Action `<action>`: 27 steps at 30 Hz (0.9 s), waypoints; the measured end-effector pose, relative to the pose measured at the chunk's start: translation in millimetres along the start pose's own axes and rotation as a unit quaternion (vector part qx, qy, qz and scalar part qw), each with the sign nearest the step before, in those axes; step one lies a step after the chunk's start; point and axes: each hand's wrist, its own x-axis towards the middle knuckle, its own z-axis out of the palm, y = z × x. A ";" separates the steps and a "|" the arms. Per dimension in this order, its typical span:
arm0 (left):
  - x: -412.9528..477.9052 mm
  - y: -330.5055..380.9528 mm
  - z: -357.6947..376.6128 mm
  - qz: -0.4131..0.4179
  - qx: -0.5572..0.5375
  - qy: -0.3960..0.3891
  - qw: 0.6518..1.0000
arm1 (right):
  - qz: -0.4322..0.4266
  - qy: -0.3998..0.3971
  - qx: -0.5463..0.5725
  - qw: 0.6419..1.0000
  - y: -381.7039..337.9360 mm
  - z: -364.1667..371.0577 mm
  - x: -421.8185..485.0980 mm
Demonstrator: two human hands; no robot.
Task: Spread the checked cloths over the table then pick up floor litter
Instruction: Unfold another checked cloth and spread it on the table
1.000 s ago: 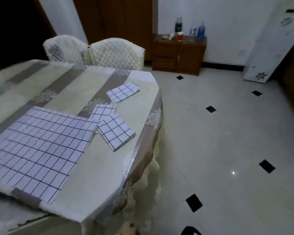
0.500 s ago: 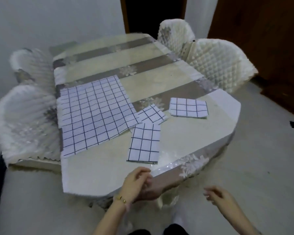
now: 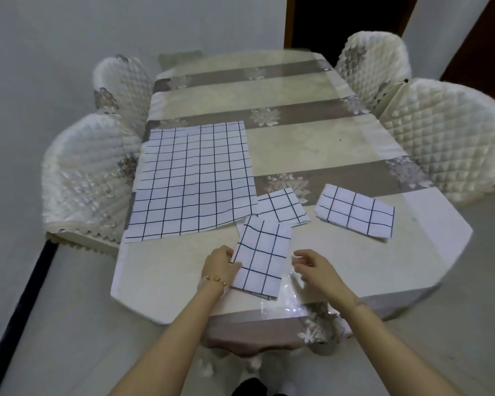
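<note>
A large checked cloth lies spread flat on the left half of the table. Three folded checked cloths lie near the front edge. My left hand pinches the left edge of the nearest folded cloth. Just off that cloth's right edge, my right hand hovers with loosely curled fingers and holds nothing. A second folded cloth is partly tucked under the spread one. The third folded cloth lies apart to the right. No litter shows on the floor in view.
Quilted white chairs stand on both sides of the table, two on the left and two on the right. A clear plastic sheet covers the striped tablecloth. A dark doorway is beyond the far end.
The view swung from the room to the table end. Both hands rose from below the table edge onto the top, and my left hand took the nearest folded cloth's edge.
</note>
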 end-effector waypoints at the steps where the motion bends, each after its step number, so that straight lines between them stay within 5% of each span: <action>1: -2.7 2.0 0.8 0.008 -0.008 -0.005 1.000 | 0.006 0.002 0.012 1.000 1.4 -1.4 -0.5; 8: -32.4 21.6 -14.6 0.081 -0.206 -0.030 0.975 | 0.041 0.021 0.179 0.983 -8.8 -16.6 -6.6; 12: -43.9 39.5 -39.2 0.102 -0.313 -0.011 0.944 | 0.061 -0.039 0.366 0.928 -28.3 -22.4 -23.6; 16: -53.4 47.2 -51.6 0.087 -0.386 -0.032 0.918 | 0.023 -0.075 0.412 0.908 -41.2 -18.8 -39.5; 22: -67.5 42.1 -45.9 0.126 -0.325 -0.008 0.937 | -0.026 0.017 0.403 0.914 -44.0 -9.8 -57.4; 27: -97.7 38.9 -49.4 0.335 -0.122 0.035 0.933 | -0.027 0.075 0.420 0.904 -42.9 -9.7 -68.3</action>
